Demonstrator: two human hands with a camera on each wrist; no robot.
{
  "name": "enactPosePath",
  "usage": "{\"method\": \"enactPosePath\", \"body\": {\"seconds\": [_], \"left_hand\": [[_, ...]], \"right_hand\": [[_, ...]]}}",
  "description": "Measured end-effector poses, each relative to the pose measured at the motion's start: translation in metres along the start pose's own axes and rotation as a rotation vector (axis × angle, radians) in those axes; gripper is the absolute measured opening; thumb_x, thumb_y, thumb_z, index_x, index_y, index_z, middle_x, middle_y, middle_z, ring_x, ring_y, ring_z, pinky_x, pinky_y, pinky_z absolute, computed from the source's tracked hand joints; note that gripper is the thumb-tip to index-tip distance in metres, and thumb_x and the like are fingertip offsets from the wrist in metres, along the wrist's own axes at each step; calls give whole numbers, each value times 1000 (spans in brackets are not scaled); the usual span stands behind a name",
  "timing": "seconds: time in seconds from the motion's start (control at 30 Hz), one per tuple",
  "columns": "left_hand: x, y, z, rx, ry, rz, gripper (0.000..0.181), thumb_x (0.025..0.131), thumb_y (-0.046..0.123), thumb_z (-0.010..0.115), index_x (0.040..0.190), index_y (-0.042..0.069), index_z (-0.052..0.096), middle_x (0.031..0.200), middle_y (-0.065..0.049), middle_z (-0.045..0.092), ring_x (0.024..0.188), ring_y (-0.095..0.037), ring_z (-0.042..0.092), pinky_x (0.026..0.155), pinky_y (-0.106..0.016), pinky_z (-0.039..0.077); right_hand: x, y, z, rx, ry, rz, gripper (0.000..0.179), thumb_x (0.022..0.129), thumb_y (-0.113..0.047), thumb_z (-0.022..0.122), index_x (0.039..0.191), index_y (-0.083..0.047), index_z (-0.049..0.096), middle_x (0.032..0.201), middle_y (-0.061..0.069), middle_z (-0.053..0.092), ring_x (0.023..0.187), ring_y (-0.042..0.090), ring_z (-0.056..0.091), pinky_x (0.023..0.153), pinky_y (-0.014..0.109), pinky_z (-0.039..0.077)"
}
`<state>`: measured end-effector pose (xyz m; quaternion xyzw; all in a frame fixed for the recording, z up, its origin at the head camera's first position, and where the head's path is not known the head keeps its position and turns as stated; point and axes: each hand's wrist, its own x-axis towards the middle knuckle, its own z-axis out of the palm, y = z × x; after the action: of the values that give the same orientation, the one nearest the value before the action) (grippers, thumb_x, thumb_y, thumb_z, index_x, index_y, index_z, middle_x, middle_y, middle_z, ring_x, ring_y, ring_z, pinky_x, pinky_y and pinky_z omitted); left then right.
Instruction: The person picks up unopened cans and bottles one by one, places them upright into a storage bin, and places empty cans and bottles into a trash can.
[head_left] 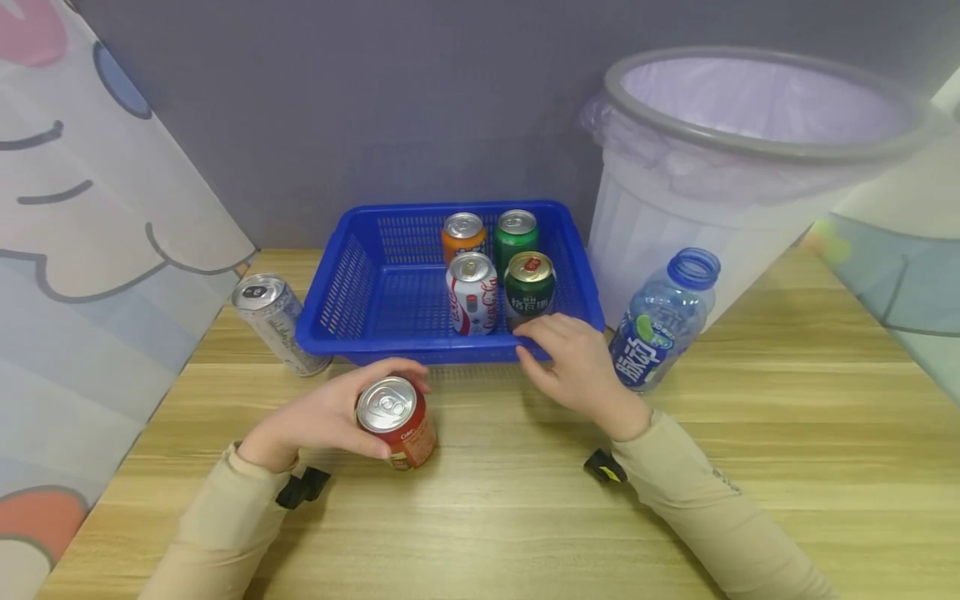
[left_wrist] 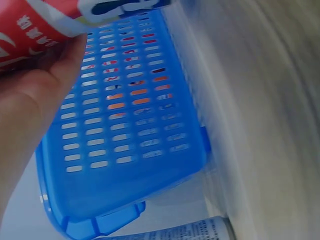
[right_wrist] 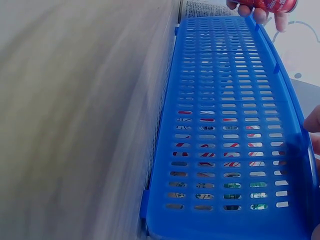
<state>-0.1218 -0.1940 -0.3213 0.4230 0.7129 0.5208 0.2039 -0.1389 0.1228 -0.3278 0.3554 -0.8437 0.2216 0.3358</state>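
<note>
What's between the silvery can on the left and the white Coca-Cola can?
The left wall of the blue basket and a bare stretch of its floor, in the head view.

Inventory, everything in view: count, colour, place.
Table: 1, wood-toned, foreground
Basket: 1, blue, on table
Cans: 4, orange, green, white-red, dark green, in basket
Silver can: 1, silver, left of basket
Red can: 1, red, in front of basket
Bottle: 1, blue, right of basket
Bin: 1, white, back right
Liner: 1, lilac, in bin
Wall: 1, grey, behind
Panels: 2, cartoon-printed, both sides
Wrist gear: 2, black, beside cuffs
Sleeves: 2, beige, on arms
Left hand: 1, bare, gripping red can
Right hand: 1, bare, on basket rim
</note>
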Motion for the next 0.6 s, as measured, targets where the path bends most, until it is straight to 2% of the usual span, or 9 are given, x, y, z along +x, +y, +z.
{"method": "enactPosePath", "body": {"seconds": [0.2,0.33,0.47,0.6], "left_hand": [[-1,-8,-2,-20,-17,12,75,67,3,82,131,3,44,122,-21,55,111,-13,56,96,-26,44],[-1,-12,-3,-51,-42,26,73,65,0,82,128,2,45,119,-26,53,111,-14,56,97,-27,44],[-2,-11,-1,-75,-40,-13,76,63,-2,83,128,4,44,122,-28,51,113,-14,55,98,-27,43],[-1,-9,1,-46,-26,-34,74,64,0,83,127,8,44,122,-24,53,112,-15,55,96,-27,45]], "right_hand": [[0,0,1,2,2,-2,16,80,-18,65,91,-7,68,86,5,72,75,21,67,68,36,52],[0,-1,1,2,-2,-2,16,80,-18,65,91,-7,68,87,5,72,76,21,67,68,36,52],[0,-1,1,4,-4,-2,16,80,-18,65,92,-7,68,87,5,72,76,21,66,68,36,52],[0,-1,0,1,-1,-4,16,80,-18,65,91,-7,68,87,5,72,76,21,66,67,36,52]]}}
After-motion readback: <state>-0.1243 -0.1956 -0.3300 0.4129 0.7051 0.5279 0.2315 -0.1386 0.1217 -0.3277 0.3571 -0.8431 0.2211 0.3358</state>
